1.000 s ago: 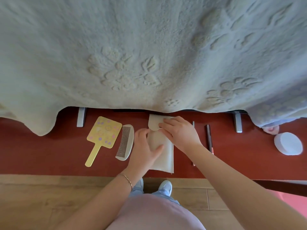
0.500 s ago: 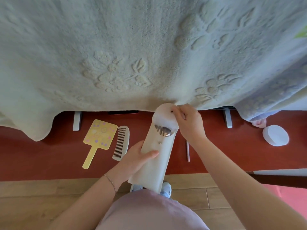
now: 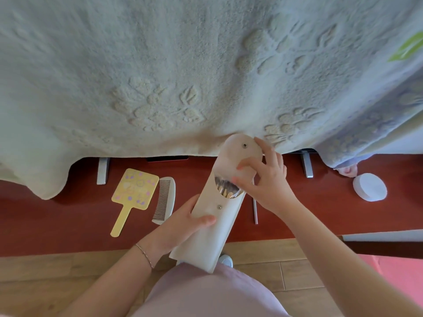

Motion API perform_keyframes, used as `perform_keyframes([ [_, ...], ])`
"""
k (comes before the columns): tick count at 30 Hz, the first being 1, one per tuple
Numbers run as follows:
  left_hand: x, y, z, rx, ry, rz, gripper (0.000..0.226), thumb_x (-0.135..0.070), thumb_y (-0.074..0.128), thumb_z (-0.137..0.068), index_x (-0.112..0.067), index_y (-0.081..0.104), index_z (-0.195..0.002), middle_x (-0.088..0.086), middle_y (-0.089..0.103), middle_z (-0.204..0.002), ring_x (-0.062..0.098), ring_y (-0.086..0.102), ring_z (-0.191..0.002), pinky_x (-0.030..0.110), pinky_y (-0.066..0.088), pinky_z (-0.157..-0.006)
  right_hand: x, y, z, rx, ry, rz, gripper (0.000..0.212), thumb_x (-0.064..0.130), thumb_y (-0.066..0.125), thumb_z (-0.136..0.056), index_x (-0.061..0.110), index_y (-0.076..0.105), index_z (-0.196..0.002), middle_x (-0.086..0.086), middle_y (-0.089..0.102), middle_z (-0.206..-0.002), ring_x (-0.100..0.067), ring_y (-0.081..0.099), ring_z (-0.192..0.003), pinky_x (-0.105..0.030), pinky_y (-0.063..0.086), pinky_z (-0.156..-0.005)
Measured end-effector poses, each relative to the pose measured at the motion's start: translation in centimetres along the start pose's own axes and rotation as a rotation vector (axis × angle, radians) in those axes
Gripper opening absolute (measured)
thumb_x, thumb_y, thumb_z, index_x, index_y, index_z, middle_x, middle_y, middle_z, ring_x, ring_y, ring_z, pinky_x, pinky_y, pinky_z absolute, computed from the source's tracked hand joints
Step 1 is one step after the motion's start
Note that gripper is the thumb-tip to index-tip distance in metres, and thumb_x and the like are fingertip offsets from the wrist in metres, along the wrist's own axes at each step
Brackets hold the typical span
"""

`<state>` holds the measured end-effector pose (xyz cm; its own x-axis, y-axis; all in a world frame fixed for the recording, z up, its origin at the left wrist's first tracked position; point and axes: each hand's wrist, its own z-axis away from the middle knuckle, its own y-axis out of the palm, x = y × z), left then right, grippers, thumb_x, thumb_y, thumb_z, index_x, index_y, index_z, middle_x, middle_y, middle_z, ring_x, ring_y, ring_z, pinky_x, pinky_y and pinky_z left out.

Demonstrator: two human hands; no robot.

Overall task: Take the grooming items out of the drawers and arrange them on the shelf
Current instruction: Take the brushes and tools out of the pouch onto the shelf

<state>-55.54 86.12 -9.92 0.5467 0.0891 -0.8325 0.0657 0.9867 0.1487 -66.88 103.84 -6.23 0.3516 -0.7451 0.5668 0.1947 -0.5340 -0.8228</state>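
I hold a long white pouch point(image 3: 225, 232) tilted above the red shelf point(image 3: 57, 220). Its snap flap is folded back, and metal tools point(image 3: 226, 189) show in the mouth. My left hand point(image 3: 180, 223) grips the pouch at its lower middle, thumb across the front. At the mouth, my right hand point(image 3: 267, 181) has its fingers spread, with thumb and forefinger tips touching the flap. A yellow hand mirror point(image 3: 135, 191) and a white comb point(image 3: 164, 200) lie side by side on the shelf to the left.
A pale embossed blanket point(image 3: 183, 76) hangs over the shelf's back. On the shelf, a thin silver stick point(image 3: 254, 209) lies right of the pouch and a round white container point(image 3: 369, 186) sits at far right. Two metal brackets point(image 3: 102, 171) point(image 3: 306, 164) stand at the back. Wooden floor lies below.
The pouch was lifted off the shelf and tilted up. My right hand opened its flap, exposing the metal tools, and now spreads its fingers at the mouth.
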Motion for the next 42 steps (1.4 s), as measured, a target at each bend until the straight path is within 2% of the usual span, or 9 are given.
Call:
perform_keyframes([
  [5, 0.5, -0.3, 0.7, 0.014, -0.018, 0.018, 0.038, -0.023, 0.068, -0.075, -0.031, 0.056, -0.110, -0.007, 0.072, -0.094, 0.014, 0.069, -0.085, 0.028, 0.055, -0.069, -0.4, 1.4, 1.3, 0.266, 0.003, -0.071, 0.053, 0.069, 0.055, -0.053, 0.041, 0.057, -0.098, 0.016, -0.010, -0.155, -0.019, 0.010, -0.137, -0.045, 0.022, -0.107],
  [10, 1.1, -0.6, 1.4, -0.006, -0.052, 0.049, 0.040, -0.020, 0.070, -0.073, -0.026, 0.056, -0.110, -0.005, 0.072, -0.092, 0.014, 0.069, -0.081, 0.028, 0.055, -0.066, -0.9, 2.8, 1.6, 0.303, 0.048, -0.209, 0.023, 0.064, 0.063, -0.055, 0.055, 0.057, -0.076, 0.035, -0.004, -0.146, -0.026, 0.012, -0.141, -0.057, 0.027, -0.106],
  [12, 1.3, -0.8, 1.7, -0.010, -0.058, 0.051, 0.045, -0.023, 0.069, -0.069, -0.024, 0.056, -0.112, -0.004, 0.072, -0.094, 0.016, 0.069, -0.083, 0.028, 0.054, -0.066, -0.6, 3.0, 1.5, 0.300, 0.088, -0.311, 0.014, 0.058, 0.067, -0.058, 0.053, 0.063, -0.071, 0.045, 0.000, -0.138, -0.019, 0.019, -0.139, -0.052, 0.033, -0.105],
  [17, 1.9, -1.3, 2.5, -0.054, -0.081, 0.047, 0.036, -0.018, 0.071, -0.078, -0.028, 0.056, -0.109, -0.006, 0.073, -0.091, 0.015, 0.070, -0.081, 0.026, 0.054, -0.065, 0.3, 3.6, 1.0, 0.303, 0.177, -0.494, 0.006, 0.027, 0.075, -0.077, 0.027, 0.076, -0.083, 0.026, 0.017, -0.150, -0.002, 0.032, -0.128, -0.024, 0.039, -0.097],
  [20, 2.5, -1.6, 3.2, -0.094, -0.101, 0.043, 0.043, -0.027, 0.068, -0.069, -0.030, 0.057, -0.110, -0.005, 0.072, -0.093, 0.017, 0.070, -0.083, 0.027, 0.054, -0.065, 0.9, 3.8, 0.1, 0.148, 0.298, -0.641, 0.008, 0.025, 0.071, -0.081, 0.028, 0.075, -0.086, 0.027, 0.037, -0.132, 0.009, 0.044, -0.109, -0.011, 0.035, -0.085],
  [25, 3.8, -2.5, 4.2, -0.223, -0.112, 0.060, 0.051, -0.035, 0.072, -0.061, -0.026, 0.058, -0.109, 0.001, 0.072, -0.094, 0.023, 0.070, -0.084, 0.042, 0.056, -0.075, 0.1, 2.4, -2.5, -0.259, 0.611, -0.956, 0.013, 0.015, 0.054, -0.090, 0.019, 0.061, -0.080, -0.002, 0.068, -0.072, -0.011, 0.055, -0.055, -0.023, 0.044, -0.055],
  [31, 4.4, -3.5, 5.0, -0.315, -0.075, 0.154, 0.063, -0.044, 0.074, -0.053, -0.027, 0.057, -0.112, 0.006, 0.071, -0.099, 0.028, 0.069, -0.088, 0.050, 0.054, -0.079, -2.3, 2.7, -3.1, -0.117, 0.533, -0.563, 0.013, 0.024, 0.053, -0.091, 0.014, 0.061, -0.088, -0.013, 0.065, -0.071, -0.006, 0.044, -0.037, -0.020, 0.038, -0.042],
  [35, 4.0, -3.5, 5.1, -0.363, -0.053, 0.196, 0.050, -0.035, 0.072, -0.060, -0.026, 0.058, -0.107, 0.001, 0.073, -0.093, 0.023, 0.070, -0.083, 0.038, 0.055, -0.068, -2.3, 6.2, -3.4, 0.161, 0.495, -0.408, 0.018, 0.028, 0.052, -0.091, 0.015, 0.064, -0.094, -0.007, 0.068, -0.072, -0.014, 0.057, -0.050, -0.028, 0.048, -0.056],
  [42, 3.9, -2.6, 4.8, -0.347, -0.073, 0.169, 0.053, -0.035, 0.073, -0.062, -0.025, 0.056, -0.112, -0.002, 0.072, -0.094, 0.020, 0.070, -0.085, 0.033, 0.054, -0.066, -2.1, 8.5, -5.0, 0.186, 0.415, -0.128, 0.038, 0.030, 0.059, -0.088, 0.012, 0.057, -0.122, -0.008, 0.058, -0.113, -0.020, 0.055, -0.096, -0.028, 0.044, -0.077],
])
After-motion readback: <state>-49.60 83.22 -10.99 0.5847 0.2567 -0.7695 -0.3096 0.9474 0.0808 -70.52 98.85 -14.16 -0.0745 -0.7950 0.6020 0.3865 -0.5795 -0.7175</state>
